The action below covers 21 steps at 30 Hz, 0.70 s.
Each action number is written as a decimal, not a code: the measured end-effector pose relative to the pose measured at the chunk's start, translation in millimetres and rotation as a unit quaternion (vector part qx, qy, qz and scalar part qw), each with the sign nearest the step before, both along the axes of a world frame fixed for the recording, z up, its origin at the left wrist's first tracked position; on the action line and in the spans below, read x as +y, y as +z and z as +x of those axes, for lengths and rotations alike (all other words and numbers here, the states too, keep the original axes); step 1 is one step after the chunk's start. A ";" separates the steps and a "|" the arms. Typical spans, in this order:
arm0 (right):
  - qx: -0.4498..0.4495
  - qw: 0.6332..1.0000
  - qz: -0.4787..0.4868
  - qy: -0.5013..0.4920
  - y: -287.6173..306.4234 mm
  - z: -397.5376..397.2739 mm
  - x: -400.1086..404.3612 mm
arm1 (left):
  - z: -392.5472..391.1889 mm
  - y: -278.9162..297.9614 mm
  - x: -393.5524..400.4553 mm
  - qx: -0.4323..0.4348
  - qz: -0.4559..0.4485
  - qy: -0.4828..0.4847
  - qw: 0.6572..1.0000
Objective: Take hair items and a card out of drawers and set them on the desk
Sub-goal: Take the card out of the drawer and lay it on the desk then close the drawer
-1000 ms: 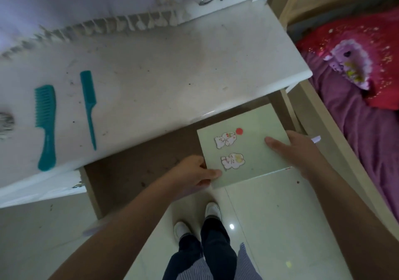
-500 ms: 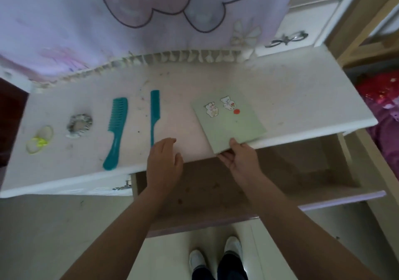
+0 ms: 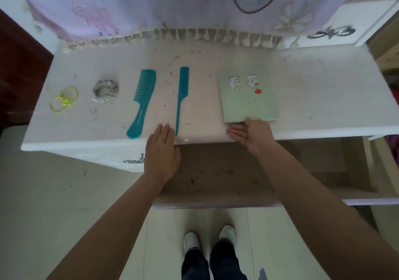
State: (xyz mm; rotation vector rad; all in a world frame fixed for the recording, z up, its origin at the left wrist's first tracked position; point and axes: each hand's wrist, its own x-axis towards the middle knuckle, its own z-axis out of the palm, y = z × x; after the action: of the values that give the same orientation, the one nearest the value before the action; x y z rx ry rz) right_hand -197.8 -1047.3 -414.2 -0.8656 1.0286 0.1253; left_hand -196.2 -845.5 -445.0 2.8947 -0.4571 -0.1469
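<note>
A pale green card (image 3: 248, 100) with two bear stickers and a red dot lies flat on the white desk (image 3: 323, 98), right of centre. My right hand (image 3: 252, 133) rests at the card's near edge, fingers spread, thumb touching that edge. My left hand (image 3: 162, 152) lies flat and empty at the desk's front edge, beside the tip of a teal tail comb (image 3: 181, 93). Further left lie a wide-tooth teal comb (image 3: 142, 100), a grey scrunchie (image 3: 105, 90) and yellow hair ties (image 3: 63, 99). Below the desk top, the drawer (image 3: 226, 171) stands pulled out, its brown bottom bare.
A pink fringed curtain (image 3: 194, 5) hangs over the back of the desk. A closed drawer with a metal handle (image 3: 133, 160) sits left of the open one. A white cabinet with a bow-shaped handle (image 3: 332, 33) stands at the back right. My feet (image 3: 210, 236) are on the tiled floor.
The card went from the drawer up onto the desk and now lies flat and straight. My right hand has loosened at its near edge. My left hand let go and moved to the desk's front edge.
</note>
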 end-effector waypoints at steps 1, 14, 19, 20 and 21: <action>0.008 0.999 -0.031 0.039 -0.2 -2.3 -3.7 | -1.8 -1.5 2.5 0.013 0.005 0.007 1.000; -0.065 0.430 -0.668 0.603 -60.9 -162.6 -29.9 | -89.0 -30.9 31.7 0.032 0.095 -0.242 0.965; -0.089 0.410 -0.766 0.488 -60.9 -161.9 -44.4 | -81.1 -33.5 38.9 -0.060 0.041 -0.206 0.976; -0.086 0.421 -0.774 0.465 -57.6 -159.3 -46.5 | -75.1 -33.3 41.5 -0.084 0.040 -0.201 0.975; -0.076 0.426 -0.780 0.452 -53.1 -154.6 -48.1 | -68.5 -29.9 42.8 -0.102 0.052 -0.203 0.973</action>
State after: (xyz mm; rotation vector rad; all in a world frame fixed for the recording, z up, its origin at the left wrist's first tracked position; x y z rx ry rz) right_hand -352.4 -1095.5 -467.4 -3.0815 0.0245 -0.0757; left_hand -264.7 -802.7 -474.9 2.8879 -1.1058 0.0693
